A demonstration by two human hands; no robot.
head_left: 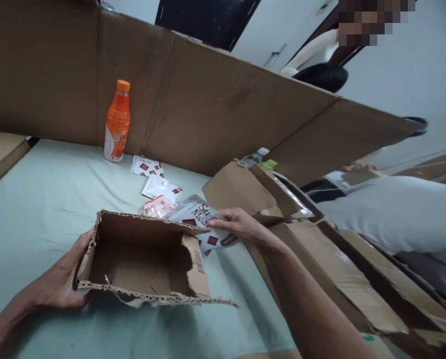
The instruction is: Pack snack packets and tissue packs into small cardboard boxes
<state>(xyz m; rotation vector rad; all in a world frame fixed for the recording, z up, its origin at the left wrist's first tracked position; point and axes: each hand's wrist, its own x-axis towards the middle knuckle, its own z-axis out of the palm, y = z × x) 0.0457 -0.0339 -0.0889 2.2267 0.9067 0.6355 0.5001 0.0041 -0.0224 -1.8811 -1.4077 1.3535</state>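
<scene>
My left hand [68, 271] grips the left end of a small open cardboard box [198, 269] with torn edges; its inside shows bare cardboard. Between the fingers and thumb of my right hand [241, 227] is a white sachet [210, 242] with brown squares and partly covered lettering, just beyond the box's right side. Behind the box lie a pink packet [157, 206], a white sachet [159, 187] and another printed sachet [147, 166] reading "Meal". The box's near wall hides part of the pink packet.
An orange bottle [117, 124] stands upright against a tall cardboard wall [208, 94]. Larger open cartons [320, 269] line the right side, with a clear bottle [258, 155] in one. A flat carton [2, 154] is at left. Other people are beyond the wall and at right, one in a grey sleeve [398, 212].
</scene>
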